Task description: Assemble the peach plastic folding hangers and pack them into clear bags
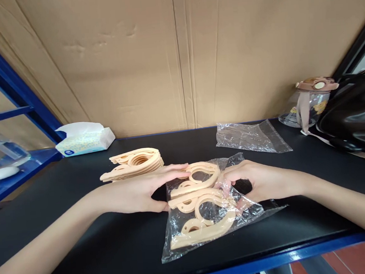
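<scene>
A clear plastic bag with flat, curved wooden pieces in it lies on the black tabletop in front of me. The pieces have scroll-like cutouts and lie side by side in two groups. My left hand grips the bag's left side, its fingers on the upper pieces and its thumb at their ends. At the right side, my right hand holds the crinkled plastic and the pieces' rounded ends between curved fingers and thumb. Just behind my left hand stands a stack of similar wooden pieces.
Another clear plastic bag lies flat at the back right. A tissue pack sits back left. A strapped drinking bottle and a black bag are at the right. Cardboard walls the rear; a blue frame borders the left.
</scene>
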Tool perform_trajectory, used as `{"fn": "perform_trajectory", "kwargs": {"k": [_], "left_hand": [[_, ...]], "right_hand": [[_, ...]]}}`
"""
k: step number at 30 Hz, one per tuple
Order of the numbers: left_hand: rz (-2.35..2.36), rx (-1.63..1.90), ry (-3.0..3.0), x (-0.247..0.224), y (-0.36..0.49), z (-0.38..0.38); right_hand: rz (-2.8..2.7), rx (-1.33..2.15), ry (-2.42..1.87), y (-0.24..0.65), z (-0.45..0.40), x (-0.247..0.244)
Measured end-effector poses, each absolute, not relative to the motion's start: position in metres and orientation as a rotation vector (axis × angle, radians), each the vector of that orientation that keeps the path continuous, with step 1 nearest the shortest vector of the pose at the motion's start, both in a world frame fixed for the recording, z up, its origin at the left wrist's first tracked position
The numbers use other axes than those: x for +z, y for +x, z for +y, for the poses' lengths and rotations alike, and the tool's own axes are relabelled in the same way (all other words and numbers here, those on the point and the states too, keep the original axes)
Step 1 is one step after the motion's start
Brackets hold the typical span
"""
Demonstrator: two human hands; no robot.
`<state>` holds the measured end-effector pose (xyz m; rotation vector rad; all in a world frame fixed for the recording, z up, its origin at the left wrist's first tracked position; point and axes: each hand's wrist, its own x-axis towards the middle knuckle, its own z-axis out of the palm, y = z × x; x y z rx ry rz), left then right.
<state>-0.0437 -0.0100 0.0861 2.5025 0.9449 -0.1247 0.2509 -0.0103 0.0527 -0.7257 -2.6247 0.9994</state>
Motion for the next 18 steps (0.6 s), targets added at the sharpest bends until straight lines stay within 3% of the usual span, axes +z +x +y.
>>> {"fn": "perform_trajectory", "kwargs": {"k": [9, 18], "left_hand": [[0.957, -0.078, 2.595, 0.081, -0.044, -0.012], [1.200, 0.475, 2.593, 0.106, -0.057, -0.010]], "right_hand": [[-2.666, 1.011, -0.713, 0.252, -0.012, 0.061], [-2.658, 0.994, -0.740, 0.255, -0.012, 0.059]]}}
